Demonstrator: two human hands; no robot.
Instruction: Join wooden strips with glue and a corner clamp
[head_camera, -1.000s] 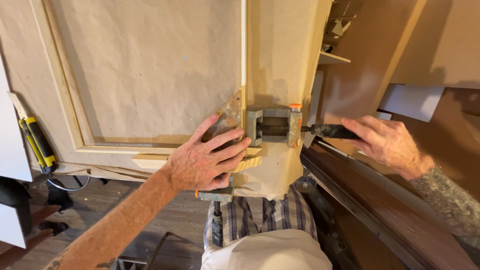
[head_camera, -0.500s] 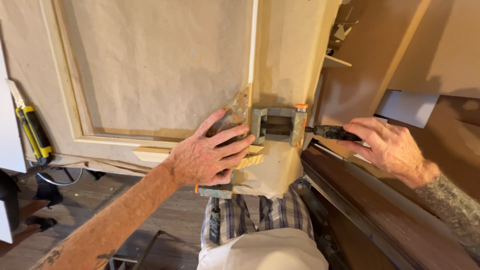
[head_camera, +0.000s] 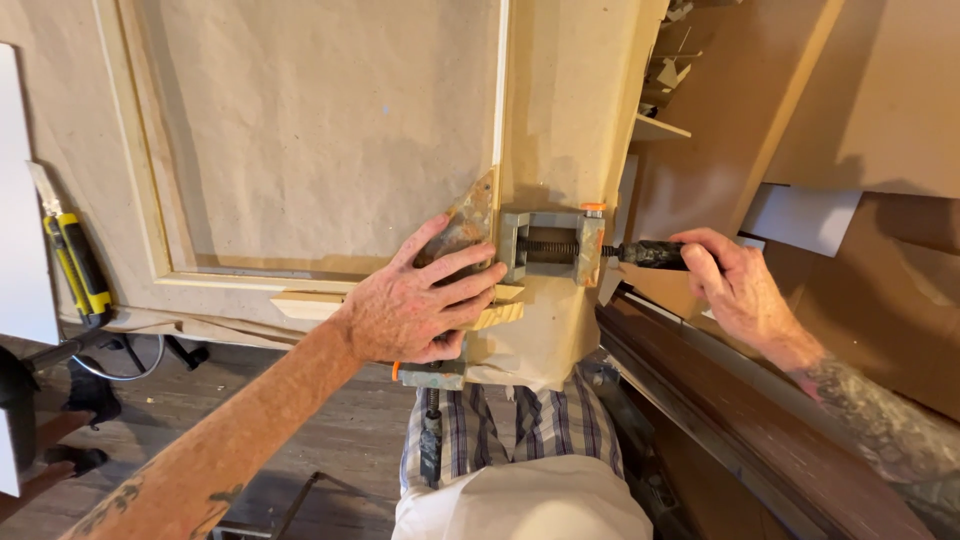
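The clamp (head_camera: 548, 248) sits at the frame (head_camera: 230, 285) corner. The left hand (head_camera: 415, 305) lies spread flat on it. The right hand (head_camera: 735, 285) curls around the clamp's handle (head_camera: 652, 254).

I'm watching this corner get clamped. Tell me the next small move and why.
Probably another turn of the clamp handle with the right hand. That hand already grips the handle, the clamp sits at the frame corner, and the left hand lies flat on the joint, which looks like bracing while the screw tightens.
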